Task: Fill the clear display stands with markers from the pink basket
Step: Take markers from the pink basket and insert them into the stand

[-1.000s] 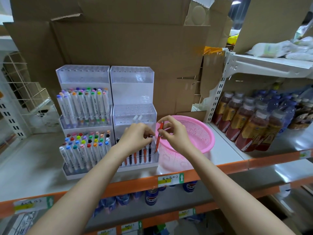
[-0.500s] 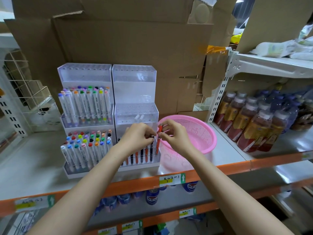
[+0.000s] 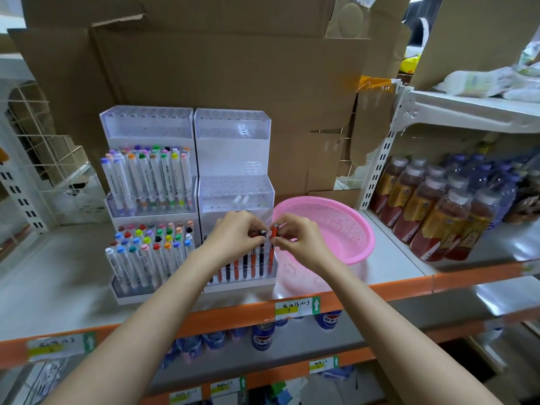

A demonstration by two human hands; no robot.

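Two clear tiered display stands stand side by side on the shelf. The left stand [image 3: 146, 124] holds several white markers with coloured caps on its lower two tiers. The right stand [image 3: 233, 124] has a row of red and black pens in its front tier [image 3: 242, 280]. My right hand [image 3: 298, 239] pinches the top of a red pen [image 3: 272, 249] standing at the row's right end. My left hand [image 3: 233, 235] pinches the top of a black pen [image 3: 262, 247] beside it. The pink basket [image 3: 350, 244] sits just right of the stands and looks empty.
Flattened cardboard [image 3: 233, 68] lines the back of the shelf. Bottled drinks [image 3: 432, 217] fill the shelf to the right, behind a white upright [image 3: 380, 162]. A white wire rack [image 3: 38, 159] stands at the left. Cans [image 3: 263, 334] sit on the shelf below the orange edge [image 3: 380, 287].
My right hand has lowered the red pen from above the basket rim down into the front row's right end. My left hand stayed on the pen tops.
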